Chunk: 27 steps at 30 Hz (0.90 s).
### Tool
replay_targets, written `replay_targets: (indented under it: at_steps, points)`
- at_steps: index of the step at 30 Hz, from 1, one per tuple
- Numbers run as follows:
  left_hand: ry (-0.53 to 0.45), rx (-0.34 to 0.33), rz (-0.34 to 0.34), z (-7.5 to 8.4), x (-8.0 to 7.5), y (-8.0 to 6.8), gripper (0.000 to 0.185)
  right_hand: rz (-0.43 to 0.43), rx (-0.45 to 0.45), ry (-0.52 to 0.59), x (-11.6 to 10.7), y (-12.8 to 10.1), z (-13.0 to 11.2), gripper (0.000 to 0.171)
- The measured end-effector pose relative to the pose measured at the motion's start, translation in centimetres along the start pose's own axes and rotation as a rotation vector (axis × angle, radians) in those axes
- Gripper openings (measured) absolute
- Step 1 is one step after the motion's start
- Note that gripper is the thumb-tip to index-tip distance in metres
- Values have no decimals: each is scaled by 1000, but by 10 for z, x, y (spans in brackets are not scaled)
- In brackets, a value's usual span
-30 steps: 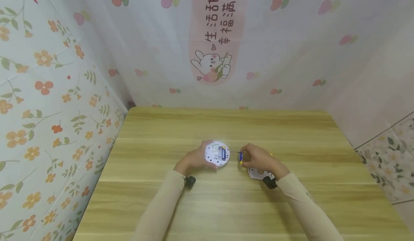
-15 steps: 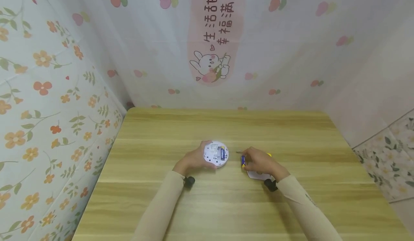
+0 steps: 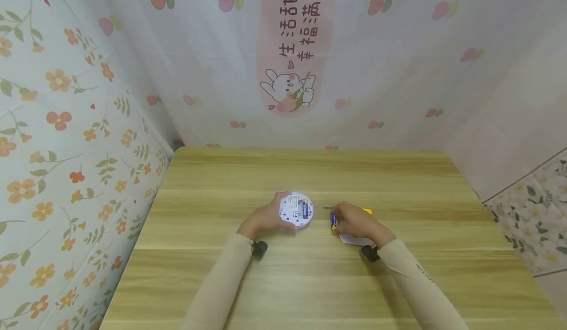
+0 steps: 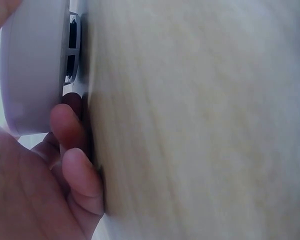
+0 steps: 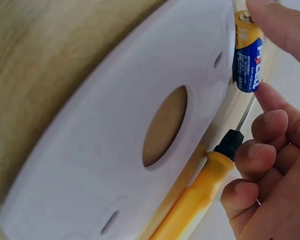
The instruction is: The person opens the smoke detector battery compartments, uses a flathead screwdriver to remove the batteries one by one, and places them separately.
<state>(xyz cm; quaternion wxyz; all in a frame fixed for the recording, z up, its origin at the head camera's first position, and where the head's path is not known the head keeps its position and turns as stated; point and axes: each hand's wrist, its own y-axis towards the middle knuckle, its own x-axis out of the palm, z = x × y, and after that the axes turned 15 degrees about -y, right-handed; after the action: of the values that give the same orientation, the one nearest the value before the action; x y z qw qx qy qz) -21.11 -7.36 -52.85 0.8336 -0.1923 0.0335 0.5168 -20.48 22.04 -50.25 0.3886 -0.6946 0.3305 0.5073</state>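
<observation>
My left hand [image 3: 266, 217] grips the rim of a round white smoke detector [image 3: 289, 218], its back turned up, above the table. A blue and yellow battery [image 3: 304, 209] sits in the detector's compartment. In the left wrist view, the detector's pale side wall [image 4: 35, 70] and dark vents show, with fingers curled under it. My right hand [image 3: 356, 219] pinches a second blue and yellow battery [image 5: 248, 55] between thumb and index finger, its other fingers loosely bent. Beneath that hand lies a white mounting plate [image 5: 105, 115] with an oval-looking hole, partly hidden in the head view.
A screwdriver [image 5: 190, 200] with a yellow handle lies just beyond the plate, its metal shaft pointing left. The wooden table [image 3: 283, 281] ends at a patterned curtain [image 3: 212, 74] behind, and floral cloth [image 3: 57, 123] hangs at the left.
My right hand has shifted slightly right and toward me with the battery, over the plate. More of the screwdriver's yellow handle shows. My left hand keeps the detector in nearly the same place.
</observation>
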Motion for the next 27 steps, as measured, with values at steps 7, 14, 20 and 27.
replay_targets:
  at_steps: [7,14,20,27]
  points:
    - [8,5,-4,-1,-1,1,119,-10,25,73,-6,4,0,51]
    - [13,16,-8,-2,-2,2,118,60,-26,79,-15,11,-5,57]
    - [23,24,-13,-1,-2,3,117,92,-75,71,-20,19,-16,55]
    - [6,16,-13,-4,-2,4,117,108,-115,55,-27,30,-28,53]
